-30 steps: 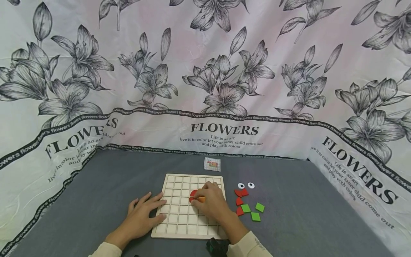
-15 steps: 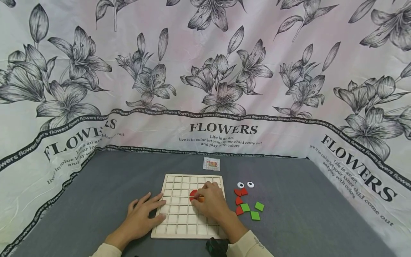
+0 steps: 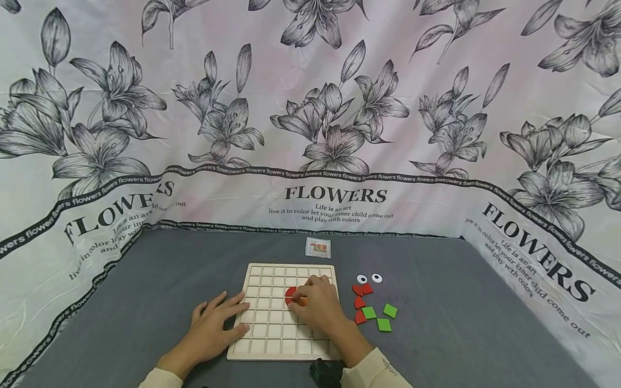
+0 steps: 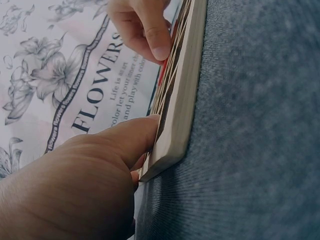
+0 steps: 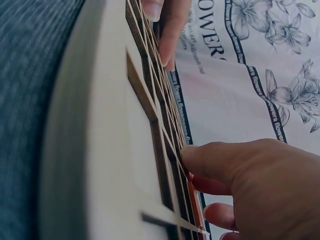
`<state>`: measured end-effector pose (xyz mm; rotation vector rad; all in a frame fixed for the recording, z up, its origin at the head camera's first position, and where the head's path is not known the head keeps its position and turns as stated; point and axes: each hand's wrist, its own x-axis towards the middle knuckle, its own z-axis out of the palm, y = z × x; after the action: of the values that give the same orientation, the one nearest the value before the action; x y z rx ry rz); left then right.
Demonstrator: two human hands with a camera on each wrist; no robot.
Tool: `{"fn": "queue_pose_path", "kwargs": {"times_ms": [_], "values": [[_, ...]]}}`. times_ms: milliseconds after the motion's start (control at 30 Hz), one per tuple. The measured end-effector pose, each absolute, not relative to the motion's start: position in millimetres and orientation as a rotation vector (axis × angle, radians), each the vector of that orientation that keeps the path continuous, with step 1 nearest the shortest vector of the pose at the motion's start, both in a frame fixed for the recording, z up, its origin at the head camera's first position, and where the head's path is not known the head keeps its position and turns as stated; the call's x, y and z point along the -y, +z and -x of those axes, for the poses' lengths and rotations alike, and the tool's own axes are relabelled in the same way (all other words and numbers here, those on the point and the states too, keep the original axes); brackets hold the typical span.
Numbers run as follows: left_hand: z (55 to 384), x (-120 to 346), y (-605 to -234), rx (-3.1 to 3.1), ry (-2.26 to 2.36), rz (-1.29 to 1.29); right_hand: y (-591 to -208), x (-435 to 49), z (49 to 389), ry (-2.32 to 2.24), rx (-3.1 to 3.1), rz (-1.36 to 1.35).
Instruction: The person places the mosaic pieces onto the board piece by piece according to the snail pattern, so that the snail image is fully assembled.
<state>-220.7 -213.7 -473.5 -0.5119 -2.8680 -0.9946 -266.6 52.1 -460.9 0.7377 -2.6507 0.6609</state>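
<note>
A pale wooden grid board [image 3: 262,345] lies on the grey table. My left hand [image 3: 215,323] rests along its left edge with fingers spread, the thumb on the near left part of the frame. Over the middle of the board is my right hand [image 3: 317,304], thumb and index finger curled at a lower red quarter-circle piece [image 3: 289,299]. An upper red piece [image 3: 290,291] sits against it, making a rounded shape. Orange [image 3: 304,302] shows just right of the red, partly under the fingers. In the right wrist view, the thumb [image 5: 200,157] touches the grid beside red and orange pieces.
Right of the board lie several red pieces [image 3: 359,303], several green squares [image 3: 384,325] and two white eye discs [image 3: 361,279]. A small picture card [image 3: 318,247] lies behind the board. A black object [image 3: 326,372] is by the right wrist. A flowered cloth [image 3: 335,210] surrounds the table.
The lower red piece has settled level against the upper one, where a second ago it sat slightly askew. Both hands keep nearly the same places; the head view has shifted slightly.
</note>
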Motion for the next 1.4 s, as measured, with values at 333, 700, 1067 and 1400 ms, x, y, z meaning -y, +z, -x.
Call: {"fn": "queue_pose_path", "kwargs": {"times_ms": [333, 700, 1067, 1400], "values": [[218, 213, -473, 2.863, -1.018, 0.518, -452, -62, 268, 0.818, 2.597, -0.653], [218, 213, -472, 2.856, -1.014, 0.513, -428, -96, 263, 1.117, 2.478, -0.678], [217, 213, -470, 2.86, -1.011, 0.509, -407, -141, 258, 1.046, 2.369, -0.787], [217, 213, -470, 2.863, -1.023, 0.503, -423, -183, 256, 1.081, 2.47, -0.785]]}}
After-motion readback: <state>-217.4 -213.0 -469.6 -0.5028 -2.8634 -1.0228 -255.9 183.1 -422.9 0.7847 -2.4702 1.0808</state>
